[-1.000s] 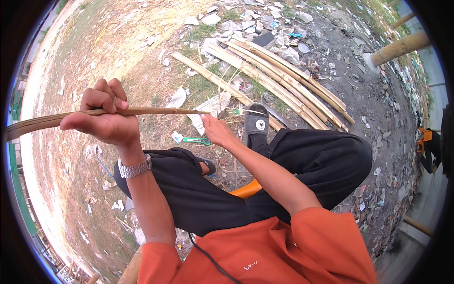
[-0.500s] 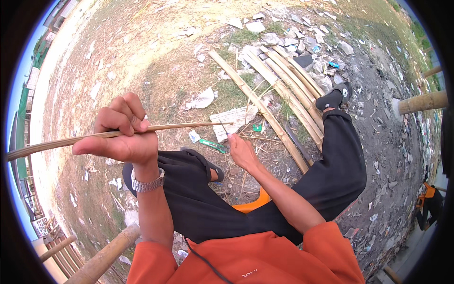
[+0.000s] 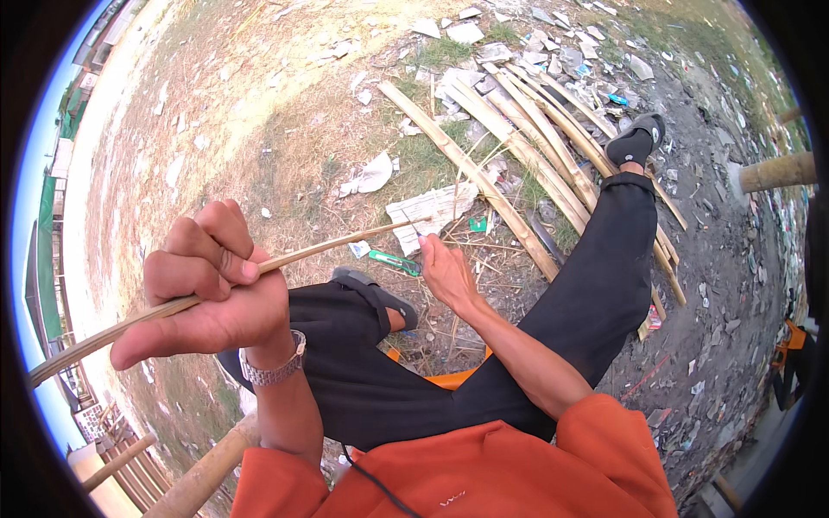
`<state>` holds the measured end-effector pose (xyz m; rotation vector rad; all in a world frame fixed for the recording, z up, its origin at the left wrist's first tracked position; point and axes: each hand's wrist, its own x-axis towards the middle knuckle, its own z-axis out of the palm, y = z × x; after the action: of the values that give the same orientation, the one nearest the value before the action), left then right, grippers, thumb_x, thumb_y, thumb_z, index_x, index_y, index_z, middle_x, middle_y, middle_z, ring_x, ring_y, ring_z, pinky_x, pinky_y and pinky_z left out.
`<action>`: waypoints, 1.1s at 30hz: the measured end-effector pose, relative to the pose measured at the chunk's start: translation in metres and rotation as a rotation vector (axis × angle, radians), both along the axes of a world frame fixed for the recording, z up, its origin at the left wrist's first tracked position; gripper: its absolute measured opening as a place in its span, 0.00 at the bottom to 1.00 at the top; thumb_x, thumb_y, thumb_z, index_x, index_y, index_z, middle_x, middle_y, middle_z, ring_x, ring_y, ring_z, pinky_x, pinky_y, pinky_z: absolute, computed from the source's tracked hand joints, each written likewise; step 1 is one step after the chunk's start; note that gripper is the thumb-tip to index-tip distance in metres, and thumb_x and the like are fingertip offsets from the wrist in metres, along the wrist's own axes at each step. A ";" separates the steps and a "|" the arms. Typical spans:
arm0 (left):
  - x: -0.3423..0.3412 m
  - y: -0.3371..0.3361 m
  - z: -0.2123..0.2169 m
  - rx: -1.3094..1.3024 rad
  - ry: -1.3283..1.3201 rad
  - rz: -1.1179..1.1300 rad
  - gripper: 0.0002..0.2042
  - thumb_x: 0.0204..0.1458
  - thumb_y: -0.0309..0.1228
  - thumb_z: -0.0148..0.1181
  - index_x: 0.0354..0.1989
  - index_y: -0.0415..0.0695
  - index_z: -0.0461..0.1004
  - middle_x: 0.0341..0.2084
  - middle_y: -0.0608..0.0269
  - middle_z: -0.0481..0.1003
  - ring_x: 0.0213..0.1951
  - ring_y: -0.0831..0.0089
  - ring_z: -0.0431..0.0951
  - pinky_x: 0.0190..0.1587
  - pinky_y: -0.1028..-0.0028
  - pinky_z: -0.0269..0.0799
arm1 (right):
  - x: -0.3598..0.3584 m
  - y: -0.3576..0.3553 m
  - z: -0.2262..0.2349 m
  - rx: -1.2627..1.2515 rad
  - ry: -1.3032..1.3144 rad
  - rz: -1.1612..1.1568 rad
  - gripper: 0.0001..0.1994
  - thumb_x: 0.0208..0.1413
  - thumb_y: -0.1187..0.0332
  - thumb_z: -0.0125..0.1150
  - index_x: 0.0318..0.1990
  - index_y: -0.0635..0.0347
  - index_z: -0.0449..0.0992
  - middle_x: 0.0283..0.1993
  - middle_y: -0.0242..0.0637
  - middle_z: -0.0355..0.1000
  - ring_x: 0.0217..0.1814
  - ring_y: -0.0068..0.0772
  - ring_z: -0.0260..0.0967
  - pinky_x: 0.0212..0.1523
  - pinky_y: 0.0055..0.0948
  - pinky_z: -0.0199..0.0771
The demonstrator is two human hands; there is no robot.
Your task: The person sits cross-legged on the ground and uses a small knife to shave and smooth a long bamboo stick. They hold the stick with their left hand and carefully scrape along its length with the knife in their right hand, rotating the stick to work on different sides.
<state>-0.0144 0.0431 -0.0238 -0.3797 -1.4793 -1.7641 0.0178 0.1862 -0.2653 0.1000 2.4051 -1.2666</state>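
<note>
My left hand (image 3: pixel 237 319) is closed round a long, thin bamboo strip (image 3: pixel 337 239), its thumb stretched along underneath. The strip slants from the lower left up to a thin tip in front of me. At that tip my right hand (image 3: pixel 449 272) pinches a thin, dark, pointed thing (image 3: pixel 413 224) lying across the strip; its kind is too small to tell. Beneath, on the ground, lie a green box cutter (image 3: pixel 395 262) and a flat whitish board piece (image 3: pixel 449 197).
Several split bamboo slats (image 3: pixel 466 168) lie ahead to the right, passing under my right leg (image 3: pixel 604 276). Beside them is a long dark blade-like thing (image 3: pixel 546 237), partly hidden. Bamboo poles (image 3: pixel 777 172) stick in at the sides. Litter (image 3: pixel 639 67) covers the ground.
My left hand has come down and left, so the strip slopes more steeply. My right leg has swung outward, its foot farther right; slat ends now show beyond it. My right hand has barely moved.
</note>
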 end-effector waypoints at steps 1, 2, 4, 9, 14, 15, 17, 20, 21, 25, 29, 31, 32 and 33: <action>0.001 0.000 -0.001 0.007 0.003 -0.010 0.32 0.46 0.67 0.27 0.08 0.50 0.47 0.05 0.72 0.46 0.11 0.82 0.42 0.17 0.79 0.35 | 0.003 -0.004 -0.001 0.005 0.029 -0.015 0.19 0.59 0.55 0.33 0.36 0.62 0.68 0.23 0.60 0.67 0.30 0.65 0.65 0.33 0.53 0.63; 0.002 0.000 -0.002 0.014 0.006 -0.019 0.32 0.46 0.67 0.27 0.08 0.50 0.47 0.05 0.72 0.46 0.11 0.82 0.42 0.17 0.79 0.35 | 0.006 -0.006 -0.003 0.009 0.058 -0.029 0.19 0.59 0.55 0.34 0.35 0.61 0.68 0.23 0.60 0.67 0.30 0.65 0.65 0.33 0.53 0.63; 0.002 0.002 -0.002 0.022 0.009 -0.036 0.32 0.46 0.67 0.27 0.08 0.50 0.47 0.05 0.72 0.46 0.11 0.82 0.42 0.17 0.79 0.35 | -0.003 0.002 -0.035 0.100 0.051 -0.032 0.19 0.59 0.55 0.34 0.36 0.61 0.67 0.23 0.60 0.67 0.30 0.65 0.65 0.33 0.53 0.63; 0.003 -0.002 -0.004 -0.015 0.014 -0.018 0.32 0.46 0.67 0.26 0.09 0.49 0.48 0.06 0.72 0.47 0.11 0.82 0.42 0.17 0.80 0.36 | -0.006 0.001 -0.029 0.155 0.033 0.009 0.19 0.58 0.55 0.34 0.37 0.61 0.68 0.25 0.60 0.68 0.31 0.64 0.66 0.34 0.53 0.65; 0.009 -0.001 -0.006 0.000 0.046 -0.083 0.32 0.46 0.67 0.25 0.09 0.49 0.48 0.06 0.72 0.47 0.11 0.82 0.43 0.16 0.80 0.36 | -0.004 0.011 -0.055 0.242 0.051 -0.024 0.19 0.58 0.55 0.34 0.37 0.60 0.68 0.24 0.60 0.68 0.30 0.64 0.66 0.34 0.54 0.65; 0.011 -0.003 -0.007 -0.013 0.045 -0.082 0.32 0.46 0.67 0.25 0.09 0.49 0.48 0.06 0.72 0.47 0.11 0.82 0.43 0.16 0.80 0.36 | -0.006 0.010 -0.060 0.243 0.072 -0.023 0.18 0.58 0.55 0.34 0.37 0.58 0.68 0.23 0.59 0.68 0.30 0.64 0.66 0.33 0.54 0.65; 0.018 -0.010 -0.009 -0.025 0.023 -0.036 0.32 0.46 0.67 0.25 0.09 0.49 0.48 0.06 0.72 0.47 0.11 0.82 0.43 0.16 0.80 0.36 | -0.003 0.001 -0.026 0.162 0.047 0.023 0.17 0.59 0.55 0.34 0.37 0.57 0.68 0.24 0.59 0.68 0.31 0.64 0.66 0.33 0.54 0.65; 0.016 -0.008 -0.006 -0.026 0.035 -0.040 0.32 0.46 0.67 0.25 0.09 0.49 0.48 0.06 0.72 0.47 0.11 0.82 0.42 0.16 0.80 0.36 | -0.001 -0.002 -0.025 0.203 0.074 0.048 0.17 0.59 0.55 0.34 0.38 0.57 0.67 0.24 0.59 0.68 0.30 0.63 0.67 0.32 0.53 0.66; 0.013 -0.003 -0.005 -0.023 0.038 -0.063 0.32 0.46 0.67 0.25 0.09 0.49 0.48 0.06 0.72 0.46 0.11 0.82 0.42 0.16 0.80 0.36 | 0.000 0.007 -0.052 0.250 0.079 0.021 0.17 0.59 0.55 0.34 0.38 0.56 0.67 0.24 0.59 0.68 0.30 0.63 0.66 0.32 0.53 0.65; 0.015 -0.003 -0.007 -0.040 0.032 -0.061 0.32 0.46 0.67 0.25 0.09 0.49 0.47 0.05 0.72 0.46 0.11 0.82 0.43 0.16 0.80 0.35 | -0.010 0.007 -0.050 0.174 0.111 0.012 0.18 0.59 0.54 0.34 0.37 0.57 0.67 0.23 0.58 0.68 0.30 0.63 0.66 0.31 0.53 0.65; 0.013 -0.005 -0.005 0.011 0.028 -0.057 0.32 0.46 0.67 0.25 0.09 0.49 0.47 0.05 0.72 0.46 0.11 0.82 0.43 0.16 0.80 0.35 | -0.006 -0.002 -0.053 0.134 0.086 -0.022 0.19 0.59 0.55 0.34 0.36 0.60 0.67 0.23 0.58 0.68 0.30 0.63 0.67 0.32 0.52 0.66; 0.011 -0.006 -0.004 0.009 0.020 -0.069 0.32 0.46 0.67 0.26 0.09 0.49 0.47 0.06 0.72 0.46 0.11 0.82 0.43 0.16 0.80 0.35 | -0.007 0.006 -0.077 0.231 0.065 -0.002 0.20 0.59 0.54 0.33 0.35 0.61 0.68 0.25 0.59 0.69 0.31 0.63 0.67 0.33 0.52 0.67; 0.010 -0.005 -0.003 0.011 0.022 -0.067 0.32 0.45 0.68 0.26 0.09 0.49 0.47 0.06 0.72 0.47 0.11 0.82 0.43 0.17 0.80 0.35 | -0.010 0.011 -0.085 0.253 0.065 -0.004 0.20 0.59 0.54 0.33 0.36 0.61 0.68 0.26 0.59 0.69 0.32 0.63 0.67 0.33 0.52 0.66; 0.011 -0.004 -0.005 0.009 0.013 -0.061 0.32 0.45 0.68 0.26 0.09 0.49 0.47 0.06 0.72 0.47 0.11 0.82 0.43 0.17 0.79 0.35 | -0.010 0.013 -0.085 0.269 0.055 -0.002 0.20 0.59 0.54 0.33 0.36 0.61 0.68 0.26 0.60 0.69 0.32 0.63 0.66 0.33 0.53 0.66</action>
<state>-0.0037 0.0394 -0.0286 -0.4350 -1.4642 -1.8121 0.0079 0.1993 -0.3502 0.1470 2.6115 -0.9506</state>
